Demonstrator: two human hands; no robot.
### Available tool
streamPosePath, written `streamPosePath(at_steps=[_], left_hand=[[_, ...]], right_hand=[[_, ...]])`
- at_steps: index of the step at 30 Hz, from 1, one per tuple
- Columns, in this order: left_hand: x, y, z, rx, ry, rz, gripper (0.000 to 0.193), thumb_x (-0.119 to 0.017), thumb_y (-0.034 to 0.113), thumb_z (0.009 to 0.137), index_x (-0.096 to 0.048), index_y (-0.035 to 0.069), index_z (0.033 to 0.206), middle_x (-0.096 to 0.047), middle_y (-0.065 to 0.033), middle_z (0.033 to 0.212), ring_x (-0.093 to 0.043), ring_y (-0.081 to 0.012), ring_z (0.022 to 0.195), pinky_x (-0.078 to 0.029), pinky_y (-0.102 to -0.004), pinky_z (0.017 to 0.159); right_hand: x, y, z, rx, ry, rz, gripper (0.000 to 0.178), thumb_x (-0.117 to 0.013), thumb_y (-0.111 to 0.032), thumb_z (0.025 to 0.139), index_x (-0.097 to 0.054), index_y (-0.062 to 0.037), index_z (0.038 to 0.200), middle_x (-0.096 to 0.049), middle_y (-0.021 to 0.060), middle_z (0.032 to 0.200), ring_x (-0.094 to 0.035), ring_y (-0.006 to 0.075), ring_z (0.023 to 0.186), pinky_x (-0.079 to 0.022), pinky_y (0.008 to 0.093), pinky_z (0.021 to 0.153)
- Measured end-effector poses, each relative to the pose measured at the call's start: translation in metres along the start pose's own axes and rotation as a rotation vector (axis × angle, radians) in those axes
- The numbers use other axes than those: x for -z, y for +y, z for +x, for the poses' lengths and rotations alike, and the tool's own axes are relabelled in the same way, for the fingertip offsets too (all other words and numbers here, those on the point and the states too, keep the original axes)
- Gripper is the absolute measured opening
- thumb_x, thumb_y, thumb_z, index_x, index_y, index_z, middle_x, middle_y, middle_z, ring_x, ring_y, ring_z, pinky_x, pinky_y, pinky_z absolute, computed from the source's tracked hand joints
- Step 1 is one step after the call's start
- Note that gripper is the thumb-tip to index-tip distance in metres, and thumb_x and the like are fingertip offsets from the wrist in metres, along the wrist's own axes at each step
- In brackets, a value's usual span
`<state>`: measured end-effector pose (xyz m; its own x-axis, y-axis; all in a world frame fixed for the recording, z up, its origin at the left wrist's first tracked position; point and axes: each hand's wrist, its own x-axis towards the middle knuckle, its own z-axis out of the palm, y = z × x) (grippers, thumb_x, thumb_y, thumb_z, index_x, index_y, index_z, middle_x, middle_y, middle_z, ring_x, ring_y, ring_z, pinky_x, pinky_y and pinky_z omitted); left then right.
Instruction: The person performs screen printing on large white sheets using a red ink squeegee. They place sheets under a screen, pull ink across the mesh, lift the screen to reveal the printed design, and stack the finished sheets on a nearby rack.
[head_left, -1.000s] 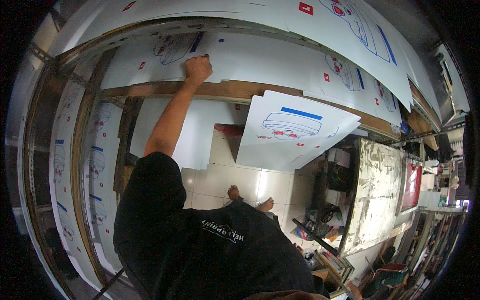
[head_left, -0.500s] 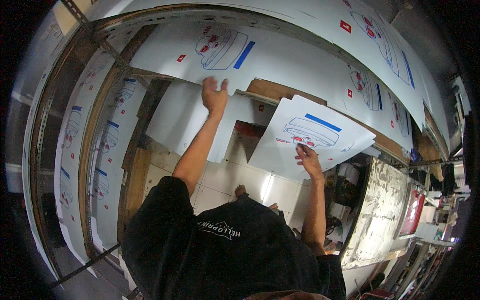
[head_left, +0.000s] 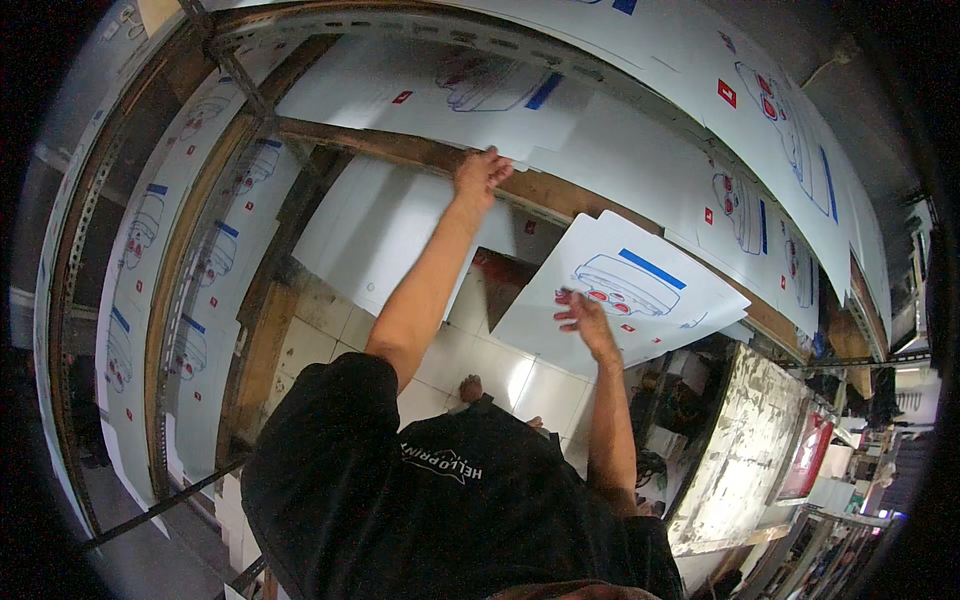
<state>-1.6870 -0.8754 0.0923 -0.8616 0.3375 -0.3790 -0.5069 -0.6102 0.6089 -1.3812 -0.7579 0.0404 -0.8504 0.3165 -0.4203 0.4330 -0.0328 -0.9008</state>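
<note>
In the head view, the left hand (head_left: 482,175) is at the upper centre, by the wooden shelf edge (head_left: 440,150) and the front rim of the shelf sheets (head_left: 590,150). Its fingers are slightly bent; whether they grasp the rim cannot be told. The right hand (head_left: 588,325) is right of centre, over the lower left part of the loose printed sheet (head_left: 655,300). Its fingers are parted and clenched on nothing; whether they touch the sheet cannot be told.

The loose sheet lies slantwise, its upper side overlapping the shelf edge and its lower side reaching over the tiled floor (head_left: 540,395). Left of it, a gap separates it from a blank sheet (head_left: 385,230) below the shelf edge. Floor shows between the forearms. A metal post (head_left: 235,65) bounds the upper left; a blotchy board (head_left: 745,450) stands at the lower right, apart from the right forearm.
</note>
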Motion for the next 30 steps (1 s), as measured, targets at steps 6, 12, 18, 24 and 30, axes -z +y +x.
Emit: streamPosePath(at_steps=[6, 12, 18, 24, 30], left_hand=[[0.01, -0.043, -0.13, 0.09, -0.236, 0.106, 0.011, -0.06, 0.004, 0.087, -0.054, 0.004, 0.096, -0.063, -0.0095, 0.084, -0.063, -0.0207, 0.068, -0.057, -0.0389, 0.066], [0.067, -0.073, -0.229, 0.423, -0.607, 0.309, 0.03, -0.06, 0.015, 0.091, -0.054, 0.003, 0.118, -0.064, -0.0141, 0.111, -0.066, -0.0304, 0.098, -0.056, -0.0411, 0.08], [0.194, -0.056, -0.135, 0.349, -0.414, -0.296, 0.083, -0.046, 0.074, 0.082, -0.056, 0.002, 0.123, -0.06, -0.0161, 0.123, -0.048, -0.0342, 0.122, -0.032, -0.0522, 0.106], [0.179, -0.05, -0.111, 0.051, -0.205, -0.365, 0.06, -0.054, 0.041, 0.094, -0.042, -0.001, 0.135, -0.047, -0.0155, 0.137, -0.046, -0.0321, 0.125, -0.032, -0.0517, 0.108], [0.174, -0.036, -0.129, 0.407, -0.857, -0.233, 0.048, -0.052, 0.025, 0.098, -0.039, 0.001, 0.138, -0.043, -0.0157, 0.14, -0.04, -0.029, 0.129, -0.03, -0.048, 0.111]], right_hand=[[0.024, -0.08, 0.012, 0.214, 0.056, 0.712, 0.101, -0.034, -0.076, 0.086, -0.022, 0.0044, 0.146, -0.042, 0.0244, 0.139, -0.054, 0.0413, 0.115, -0.05, 0.0516, 0.09], [0.064, -0.071, -0.006, 0.151, 0.412, 0.846, 0.059, -0.055, -0.046, 0.093, -0.047, -0.0014, 0.132, -0.061, 0.0152, 0.119, -0.063, 0.0275, 0.103, -0.054, 0.0432, 0.088], [0.075, -0.055, -0.07, 0.103, 0.614, 0.711, 0.05, -0.061, -0.043, 0.092, -0.053, -0.0001, 0.115, -0.062, 0.0099, 0.096, -0.062, 0.0167, 0.078, -0.056, 0.0339, 0.066], [0.136, 0.036, -0.216, 0.3, 0.665, 0.571, 0.061, -0.061, -0.058, 0.086, -0.061, 0.0002, 0.106, -0.064, 0.0043, 0.086, -0.06, 0.0104, 0.066, -0.053, 0.0254, 0.056], [0.115, 0.15, -0.375, 0.549, 1.029, 0.443, 0.05, -0.062, -0.046, 0.09, -0.06, -0.0003, 0.11, -0.061, 0.0001, 0.097, -0.057, 0.0099, 0.088, -0.048, 0.0245, 0.08]])
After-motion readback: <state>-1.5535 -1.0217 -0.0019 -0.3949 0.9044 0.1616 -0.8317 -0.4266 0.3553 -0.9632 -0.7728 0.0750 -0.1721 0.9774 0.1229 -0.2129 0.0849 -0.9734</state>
